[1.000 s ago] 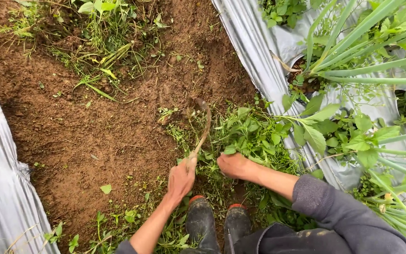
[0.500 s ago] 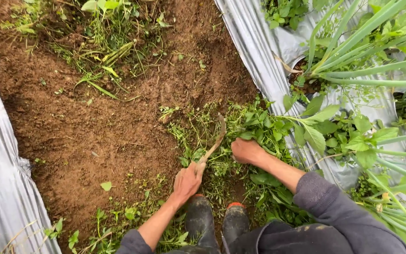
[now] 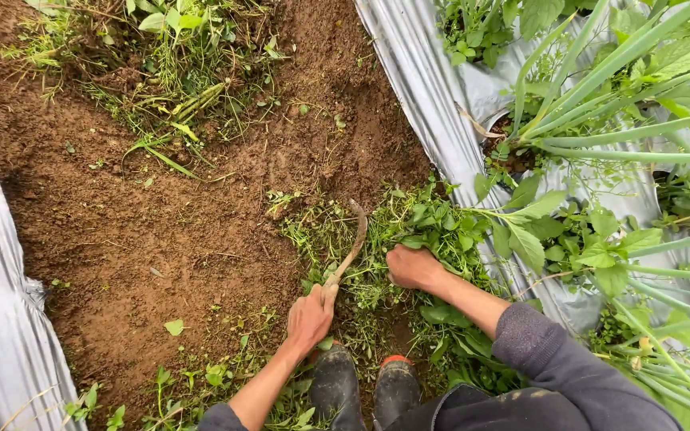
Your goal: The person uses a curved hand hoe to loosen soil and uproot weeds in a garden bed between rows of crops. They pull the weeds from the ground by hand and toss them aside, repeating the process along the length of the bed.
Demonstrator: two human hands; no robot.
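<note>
The left hand (image 3: pixel 310 318) is wrapped around a sickle (image 3: pixel 348 246), whose curved blade points away towards the weeds (image 3: pixel 433 231). Just right of the blade, the right hand (image 3: pixel 411 266) is clenched on those weeds.

Around you: bare brown soil furrow (image 3: pixel 145 231), silver plastic mulch sheets (image 3: pixel 433 88) on both sides, long-leaved green crop plants (image 3: pixel 624 120), your black rubber boots (image 3: pixel 337 387).

Bare soil (image 3: pixel 145 231) left, weeds (image 3: pixel 433 231) right
</note>
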